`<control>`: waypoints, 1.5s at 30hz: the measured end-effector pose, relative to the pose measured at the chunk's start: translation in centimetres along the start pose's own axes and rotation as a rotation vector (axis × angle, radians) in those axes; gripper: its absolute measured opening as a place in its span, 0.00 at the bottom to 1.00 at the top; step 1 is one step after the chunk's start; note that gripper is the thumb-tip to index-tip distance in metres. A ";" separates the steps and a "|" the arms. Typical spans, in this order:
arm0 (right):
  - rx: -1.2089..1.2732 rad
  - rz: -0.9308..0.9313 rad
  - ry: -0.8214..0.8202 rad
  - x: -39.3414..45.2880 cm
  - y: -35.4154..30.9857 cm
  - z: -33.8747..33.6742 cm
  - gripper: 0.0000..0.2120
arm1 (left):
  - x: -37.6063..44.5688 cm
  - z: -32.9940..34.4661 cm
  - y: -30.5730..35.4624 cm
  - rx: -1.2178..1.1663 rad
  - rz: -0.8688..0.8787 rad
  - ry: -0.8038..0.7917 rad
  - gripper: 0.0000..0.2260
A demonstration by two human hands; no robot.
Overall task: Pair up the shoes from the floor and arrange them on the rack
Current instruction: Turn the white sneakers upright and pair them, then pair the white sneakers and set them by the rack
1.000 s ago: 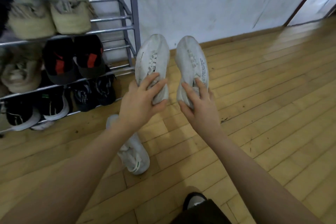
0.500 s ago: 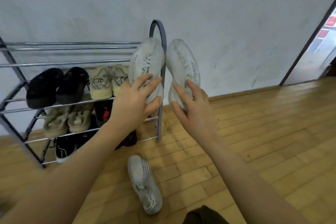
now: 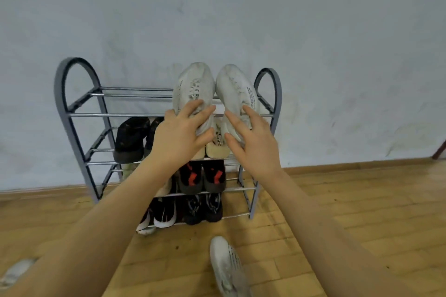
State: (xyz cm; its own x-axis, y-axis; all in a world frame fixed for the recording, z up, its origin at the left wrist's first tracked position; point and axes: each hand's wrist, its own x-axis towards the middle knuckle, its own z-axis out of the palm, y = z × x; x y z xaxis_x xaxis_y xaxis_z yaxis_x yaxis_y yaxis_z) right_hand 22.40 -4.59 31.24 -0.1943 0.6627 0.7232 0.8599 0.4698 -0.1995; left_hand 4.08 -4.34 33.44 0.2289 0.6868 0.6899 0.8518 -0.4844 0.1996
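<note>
A grey metal shoe rack (image 3: 72, 115) stands against the white wall. I hold a pair of worn white sneakers toes-up over the right half of its top shelf. My left hand (image 3: 179, 136) grips the heel end of the left sneaker (image 3: 193, 87). My right hand (image 3: 253, 142) grips the heel end of the right sneaker (image 3: 235, 88), which has printed text on its side. Whether the soles touch the top bars is hidden behind my hands. One white sneaker (image 3: 226, 267) lies on the wooden floor in front of the rack, another white shoe (image 3: 17, 272) at the far left edge.
The lower shelves hold black shoes (image 3: 131, 137), a beige pair (image 3: 217, 149), black-and-red shoes (image 3: 201, 177) and black-and-white trainers (image 3: 166, 214). The left half of the top shelf is bare bars. A doorway edge (image 3: 440, 149) shows at the far right.
Both hands have carried the white pair up and leftward from beside the rack's right post to above its top shelf. My view has swung to face the rack squarely.
</note>
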 end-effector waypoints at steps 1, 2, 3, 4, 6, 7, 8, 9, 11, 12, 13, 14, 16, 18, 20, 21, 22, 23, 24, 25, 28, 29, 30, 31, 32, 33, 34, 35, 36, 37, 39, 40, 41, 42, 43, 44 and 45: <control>0.003 -0.001 -0.010 1.0 0.0 0.9 0.23 | 0.6 0.1 -0.9 0.006 0.002 -0.010 0.26; 0.005 -0.003 -0.020 1.9 0.1 1.7 0.23 | 1.3 0.4 -1.9 0.021 0.005 -0.018 0.27; 0.010 -0.002 -0.025 2.8 0.2 2.5 0.23 | 1.9 0.7 -2.8 0.038 0.008 -0.025 0.27; 0.018 -0.001 -0.031 3.5 0.4 3.2 0.23 | 2.4 1.1 -3.6 0.051 0.005 -0.035 0.27; 0.034 0.012 -0.039 5.1 0.6 4.5 0.24 | 3.6 1.9 -5.0 0.059 -0.033 -0.063 0.26; 0.030 0.013 -0.034 6.0 0.8 5.1 0.24 | 4.3 2.3 -5.6 0.066 -0.051 -0.070 0.25; 0.023 0.011 -0.035 6.8 1.0 5.5 0.24 | 5.1 2.6 -6.0 0.060 -0.058 -0.088 0.25; 0.018 0.016 -0.042 6.9 1.1 5.6 0.24 | 5.3 2.9 -6.0 0.061 -0.069 -0.110 0.25; 0.029 0.035 -0.049 10.2 2.4 7.6 0.23 | 8.4 4.2 -8.0 0.066 -0.114 -0.131 0.23; 0.019 0.037 -0.048 10.5 2.6 7.6 0.22 | 8.8 4.4 -8.2 0.073 -0.118 -0.150 0.22; 0.008 0.047 -0.055 10.9 2.8 7.8 0.20 | 9.2 4.5 -8.3 0.081 -0.128 -0.178 0.22; 0.016 0.060 -0.071 11.1 3.0 8.2 0.19 | 9.3 4.9 -8.4 0.077 -0.139 -0.196 0.22; 0.008 0.063 -0.090 11.5 3.6 9.3 0.19 | 9.8 5.9 -8.8 0.067 -0.152 -0.208 0.22; 0.003 0.076 -0.116 11.6 4.0 10.3 0.19 | 10.0 6.9 -9.2 0.069 -0.153 -0.225 0.22; 0.008 0.121 -0.139 11.5 4.2 10.8 0.19 | 10.2 7.4 -9.5 0.038 -0.177 -0.222 0.22; 0.018 0.137 -0.149 11.5 4.3 10.8 0.20 | 10.0 7.5 -9.6 0.005 -0.185 -0.204 0.23; 0.032 0.142 -0.156 11.4 4.5 10.8 0.20 | 9.8 7.6 -9.6 -0.027 -0.186 -0.179 0.26; 0.047 0.140 -0.157 11.2 4.5 10.7 0.21 | 9.4 7.6 -9.6 -0.044 -0.191 -0.170 0.27; 0.050 0.132 -0.148 11.0 4.6 10.6 0.21 | 9.0 7.5 -9.6 -0.048 -0.204 -0.173 0.26; 0.031 0.118 -0.134 10.8 4.6 10.5 0.22 | 8.6 7.6 -9.6 -0.040 -0.216 -0.189 0.25; -0.017 0.108 -0.118 10.0 4.3 10.8 0.24 | 7.6 7.7 -9.6 -0.051 -0.212 -0.193 0.26; 0.014 0.112 -0.117 9.9 4.2 10.9 0.23 | 7.5 7.7 -9.6 -0.072 -0.198 -0.182 0.25; 0.059 0.108 -0.107 9.9 4.3 11.0 0.22 | 7.6 7.7 -9.6 -0.089 -0.180 -0.174 0.23; 0.100 0.099 -0.088 10.1 4.4 11.0 0.21 | 7.7 7.8 -9.5 -0.100 -0.165 -0.165 0.22; 0.131 0.091 -0.068 10.2 4.7 11.1 0.20 | 7.8 7.9 -9.5 -0.108 -0.157 -0.151 0.21; 0.150 0.087 -0.055 10.4 5.0 11.1 0.19 | 8.0 8.0 -9.3 -0.113 -0.152 -0.134 0.21; 0.156 0.086 -0.046 10.6 5.2 11.0 0.19 | 8.3 8.0 -9.1 -0.113 -0.147 -0.120 0.20; 0.153 0.084 -0.045 10.7 5.5 11.0 0.19 | 8.5 8.1 -9.0 -0.110 -0.141 -0.122 0.20; 0.146 0.079 -0.046 10.6 5.7 11.0 0.18 | 8.6 8.3 -8.9 -0.104 -0.136 -0.134 0.20; 0.143 0.072 -0.050 10.5 5.8 11.1 0.18 | 8.6 8.5 -8.9 -0.097 -0.137 -0.156 0.21; 0.145 0.061 -0.056 10.0 6.0 11.4 0.19 | 8.5 8.8 -8.9 -0.077 -0.141 -0.199 0.23; 0.145 0.060 -0.053 9.8 6.1 11.5 0.19 | 8.4 9.0 -8.8 -0.066 -0.145 -0.212 0.24; 0.142 0.063 -0.051 9.7 6.1 11.6 0.19 | 8.3 9.1 -8.8 -0.048 -0.150 -0.224 0.25; 0.135 0.071 -0.055 9.7 6.1 11.6 0.19 | 8.3 9.1 -8.7 -0.022 -0.155 -0.241 0.26; 0.125 0.082 -0.064 9.6 6.0 11.7 0.19 | 8.2 9.0 -8.6 0.008 -0.157 -0.261 0.25; 0.115 0.089 -0.072 9.5 6.0 11.7 0.19 | 8.2 8.9 -8.5 0.033 -0.156 -0.275 0.24; 0.107 0.091 -0.075 9.4 5.9 11.7 0.19 | 8.1 8.8 -8.3 0.052 -0.155 -0.283 0.23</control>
State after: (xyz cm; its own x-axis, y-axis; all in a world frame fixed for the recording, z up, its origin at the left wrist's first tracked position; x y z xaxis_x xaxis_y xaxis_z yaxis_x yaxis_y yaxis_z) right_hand 20.11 11.22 29.16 -0.1566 0.7452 0.6482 0.8211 0.4629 -0.3339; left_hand 2.98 10.04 31.23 0.2101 0.8774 0.4312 0.9081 -0.3386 0.2465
